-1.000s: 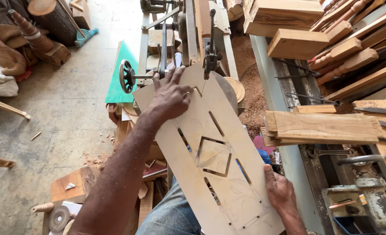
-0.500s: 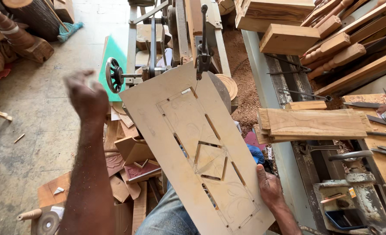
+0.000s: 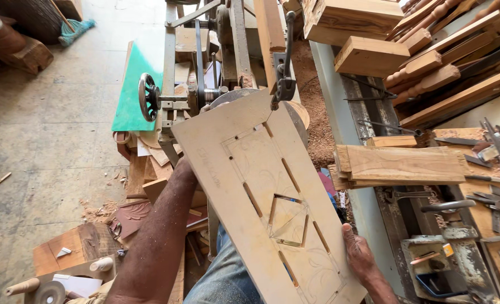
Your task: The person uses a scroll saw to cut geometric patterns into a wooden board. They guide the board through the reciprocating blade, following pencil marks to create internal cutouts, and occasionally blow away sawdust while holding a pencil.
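A long flat wooden board point(image 3: 244, 169) with narrow cut slots and a diamond-shaped cutout lies on the table of a scroll saw point(image 3: 233, 67), its far end under the saw's arm. My right hand point(image 3: 358, 254) grips the board's near right edge. My left hand point(image 3: 181, 169) reaches under the board's left edge, so the fingers are hidden by the board.
A handwheel point(image 3: 147, 97) and a green panel point(image 3: 136, 90) sit left of the saw. Wood offcuts point(image 3: 148, 186) pile on the floor below. A stack of planks point(image 3: 405, 164), turned legs point(image 3: 430, 73) and metal tools point(image 3: 486, 186) crowd the bench at right.
My left hand has dropped from the air at the left and gone under the board's left edge. The board has turned a little on the saw table.
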